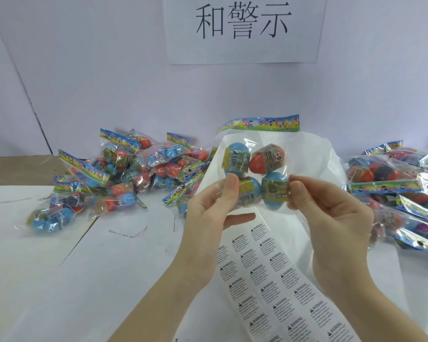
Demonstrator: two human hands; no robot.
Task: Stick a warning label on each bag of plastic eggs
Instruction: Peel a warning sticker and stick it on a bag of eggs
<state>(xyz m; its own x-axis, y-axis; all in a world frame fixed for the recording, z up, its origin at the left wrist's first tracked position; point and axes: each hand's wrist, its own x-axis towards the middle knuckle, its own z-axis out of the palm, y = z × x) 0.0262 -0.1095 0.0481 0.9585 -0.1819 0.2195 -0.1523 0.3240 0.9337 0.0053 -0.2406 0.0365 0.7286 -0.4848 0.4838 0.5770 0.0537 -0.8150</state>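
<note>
Bag (253, 169) at frame centre, pinched by my left hand (208, 218) and right hand (331, 218); I'd flatten film before applying label from sheet (269, 280).

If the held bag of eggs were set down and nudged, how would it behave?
The held bag is thin clear film, so it is probably floppy and slippery. Its round eggs sit loose, so they would likely shift or roll inside. Both hands grip it by pinches alone, suggesting it is light.

Glossy clear plastic bag (257, 154) (crinkly), smooth eggs (263, 164), matt paper labels (269, 280)
</note>
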